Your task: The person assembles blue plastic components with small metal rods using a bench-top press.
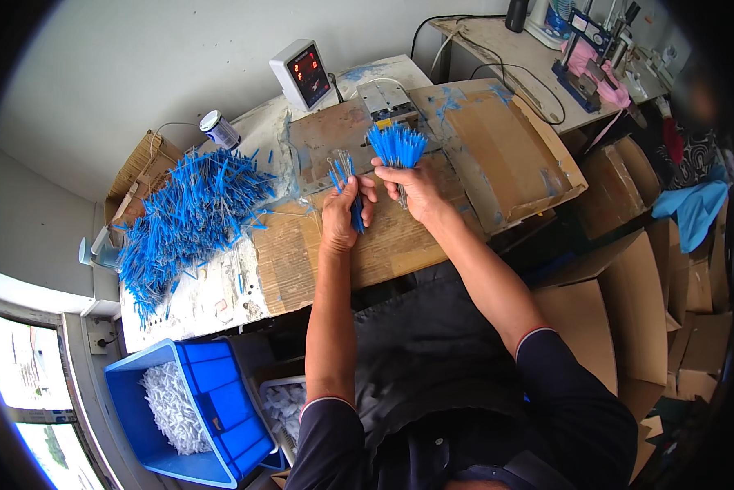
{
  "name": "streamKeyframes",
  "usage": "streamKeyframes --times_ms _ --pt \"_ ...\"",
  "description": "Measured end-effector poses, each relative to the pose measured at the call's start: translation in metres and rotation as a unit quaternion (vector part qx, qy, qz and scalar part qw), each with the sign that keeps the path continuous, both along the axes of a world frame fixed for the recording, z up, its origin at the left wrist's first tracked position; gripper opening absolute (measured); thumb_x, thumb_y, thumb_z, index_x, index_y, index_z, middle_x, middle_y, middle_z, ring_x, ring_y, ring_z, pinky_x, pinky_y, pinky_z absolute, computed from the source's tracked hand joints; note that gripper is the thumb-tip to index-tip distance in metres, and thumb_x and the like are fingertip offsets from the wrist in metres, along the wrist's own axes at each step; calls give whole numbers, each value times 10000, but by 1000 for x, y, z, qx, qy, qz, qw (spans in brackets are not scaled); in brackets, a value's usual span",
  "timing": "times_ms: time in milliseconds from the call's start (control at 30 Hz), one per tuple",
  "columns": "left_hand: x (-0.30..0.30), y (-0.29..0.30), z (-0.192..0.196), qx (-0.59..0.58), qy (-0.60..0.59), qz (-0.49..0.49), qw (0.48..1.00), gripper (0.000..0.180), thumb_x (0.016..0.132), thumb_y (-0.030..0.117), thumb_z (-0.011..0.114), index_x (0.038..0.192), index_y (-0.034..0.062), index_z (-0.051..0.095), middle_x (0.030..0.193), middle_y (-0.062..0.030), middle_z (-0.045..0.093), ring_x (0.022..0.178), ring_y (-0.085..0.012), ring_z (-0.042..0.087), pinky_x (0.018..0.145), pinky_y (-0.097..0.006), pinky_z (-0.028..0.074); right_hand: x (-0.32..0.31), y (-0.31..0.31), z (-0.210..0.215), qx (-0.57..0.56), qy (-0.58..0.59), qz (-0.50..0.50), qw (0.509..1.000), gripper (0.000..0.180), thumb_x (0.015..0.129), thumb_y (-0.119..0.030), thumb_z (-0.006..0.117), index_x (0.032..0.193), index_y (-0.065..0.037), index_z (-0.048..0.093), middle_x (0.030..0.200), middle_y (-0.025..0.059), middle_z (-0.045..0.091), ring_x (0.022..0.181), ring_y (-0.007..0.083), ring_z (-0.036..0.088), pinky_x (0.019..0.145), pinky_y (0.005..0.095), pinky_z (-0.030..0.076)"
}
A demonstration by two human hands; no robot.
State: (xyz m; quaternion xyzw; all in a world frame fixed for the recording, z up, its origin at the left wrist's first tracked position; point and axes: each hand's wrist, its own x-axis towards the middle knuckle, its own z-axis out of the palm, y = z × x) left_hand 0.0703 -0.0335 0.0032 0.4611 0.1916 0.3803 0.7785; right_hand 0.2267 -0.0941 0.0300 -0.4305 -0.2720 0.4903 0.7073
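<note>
My right hand is closed round the metal shanks of a thick bundle of thin sticks with blue ends, the blue ends fanned upward. To its left, my left hand grips a smaller bunch of the same blue-and-metal sticks; some point up with metal tips showing, others hang below the fingers. Both hands are above the cardboard-covered tabletop, close together but apart. A large loose pile of blue sticks lies on the table at the left.
Behind my hands stand a metal block device and a white box with a red display. A can is by the wall. A blue bin of white pieces sits below left; cardboard boxes crowd the right. A person is at far right.
</note>
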Motion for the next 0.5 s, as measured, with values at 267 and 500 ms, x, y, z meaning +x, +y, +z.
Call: streamKeyframes --times_ms 267,500 --pt "0 -3 5 18 24 -74 997 349 1056 287 468 1010 -21 624 800 -95 637 488 -121 501 423 -236 398 3 11 11 27 -51 112 992 90 814 -57 755 833 -40 668 693 23 634 535 88 541 461 241 393" --pt "5 -6 2 13 22 2 1000 218 1032 193 532 1016 -6 621 815 -80 648 543 -131 575 459 -245 464 0 10 3 -5 -37 63 997 92 834 -97 724 809 -33 662 659 28 613 535 107 562 462 249 401"
